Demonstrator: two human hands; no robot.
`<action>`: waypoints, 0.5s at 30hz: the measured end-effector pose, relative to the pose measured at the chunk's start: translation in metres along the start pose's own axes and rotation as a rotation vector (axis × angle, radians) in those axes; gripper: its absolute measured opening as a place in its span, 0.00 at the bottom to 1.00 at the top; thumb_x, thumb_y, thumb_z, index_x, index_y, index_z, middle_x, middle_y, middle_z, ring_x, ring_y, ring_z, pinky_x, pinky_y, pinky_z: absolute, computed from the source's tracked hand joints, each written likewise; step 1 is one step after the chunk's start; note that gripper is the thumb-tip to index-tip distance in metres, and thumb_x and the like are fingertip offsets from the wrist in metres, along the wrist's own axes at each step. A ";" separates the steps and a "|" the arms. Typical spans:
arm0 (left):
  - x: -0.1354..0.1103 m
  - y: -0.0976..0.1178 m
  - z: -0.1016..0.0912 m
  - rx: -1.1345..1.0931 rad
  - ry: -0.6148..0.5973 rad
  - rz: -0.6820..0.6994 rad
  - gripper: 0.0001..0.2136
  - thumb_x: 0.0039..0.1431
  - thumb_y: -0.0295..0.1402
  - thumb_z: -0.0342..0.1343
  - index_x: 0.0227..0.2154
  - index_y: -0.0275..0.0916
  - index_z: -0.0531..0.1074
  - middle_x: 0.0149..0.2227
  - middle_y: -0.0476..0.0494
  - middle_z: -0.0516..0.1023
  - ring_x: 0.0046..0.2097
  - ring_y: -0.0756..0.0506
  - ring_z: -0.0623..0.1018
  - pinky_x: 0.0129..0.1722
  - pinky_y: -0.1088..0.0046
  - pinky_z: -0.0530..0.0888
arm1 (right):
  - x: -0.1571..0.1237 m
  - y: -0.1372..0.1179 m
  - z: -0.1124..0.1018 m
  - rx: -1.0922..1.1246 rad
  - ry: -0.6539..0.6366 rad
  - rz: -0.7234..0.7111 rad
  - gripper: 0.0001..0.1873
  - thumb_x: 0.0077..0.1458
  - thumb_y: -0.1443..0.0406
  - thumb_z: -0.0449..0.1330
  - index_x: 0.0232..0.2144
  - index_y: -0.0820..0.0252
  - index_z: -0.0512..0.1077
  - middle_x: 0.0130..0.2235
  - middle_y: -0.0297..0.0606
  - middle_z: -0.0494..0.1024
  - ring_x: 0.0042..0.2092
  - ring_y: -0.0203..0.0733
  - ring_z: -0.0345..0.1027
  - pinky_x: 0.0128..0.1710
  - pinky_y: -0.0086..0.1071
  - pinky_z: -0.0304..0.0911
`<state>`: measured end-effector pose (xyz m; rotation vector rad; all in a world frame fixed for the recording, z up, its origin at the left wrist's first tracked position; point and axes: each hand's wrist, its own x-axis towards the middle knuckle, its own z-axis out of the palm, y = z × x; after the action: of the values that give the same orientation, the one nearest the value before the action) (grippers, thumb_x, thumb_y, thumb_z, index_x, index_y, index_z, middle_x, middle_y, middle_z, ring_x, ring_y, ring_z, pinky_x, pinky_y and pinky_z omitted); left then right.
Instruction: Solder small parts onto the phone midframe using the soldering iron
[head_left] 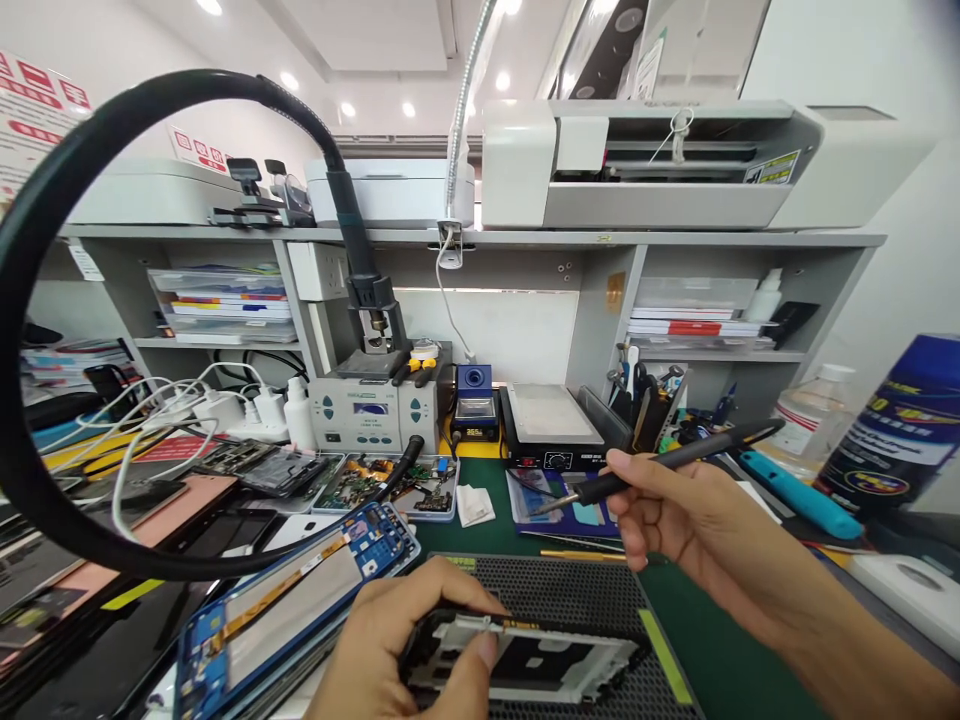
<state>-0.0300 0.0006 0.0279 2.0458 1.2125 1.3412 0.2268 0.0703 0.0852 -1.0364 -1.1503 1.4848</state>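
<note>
Holding one phone frame (559,662) in left hand (405,640), one soldering iron (705,447) in right hand (686,510), one mat (570,588) below

Left grip (379,630) holds — apparently — a phone frame (559,662).

Phone frame (559,660) — partly hidden by left hand (371,640) — itself cut off below

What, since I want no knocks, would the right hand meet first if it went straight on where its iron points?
The right hand, soldering iron first, would probably meet the flat blue item; depth is unclear, so it might pass over towards the white pad.
</note>
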 end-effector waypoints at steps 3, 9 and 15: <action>0.000 0.000 -0.001 0.019 -0.009 -0.022 0.07 0.57 0.27 0.56 0.34 0.43 0.79 0.30 0.51 0.85 0.28 0.48 0.82 0.26 0.79 0.74 | -0.001 0.000 0.000 0.002 -0.002 -0.004 0.18 0.50 0.54 0.75 0.25 0.61 0.79 0.26 0.38 0.79 0.22 0.38 0.71 0.22 0.31 0.72; 0.004 0.012 0.001 -0.074 0.001 -0.118 0.08 0.61 0.33 0.54 0.34 0.43 0.79 0.31 0.50 0.85 0.30 0.48 0.82 0.30 0.78 0.73 | 0.001 0.001 0.001 0.004 -0.007 -0.021 0.17 0.51 0.54 0.75 0.25 0.60 0.79 0.26 0.37 0.78 0.22 0.38 0.71 0.21 0.31 0.72; 0.005 0.013 0.001 -0.168 -0.028 -0.169 0.05 0.63 0.33 0.55 0.36 0.43 0.76 0.36 0.50 0.85 0.37 0.48 0.83 0.37 0.78 0.74 | 0.003 0.003 -0.001 0.004 0.008 -0.019 0.16 0.52 0.54 0.75 0.25 0.60 0.79 0.27 0.39 0.80 0.22 0.37 0.71 0.22 0.31 0.72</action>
<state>-0.0227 -0.0022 0.0395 1.7987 1.1889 1.2848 0.2269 0.0728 0.0815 -1.0246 -1.1480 1.4662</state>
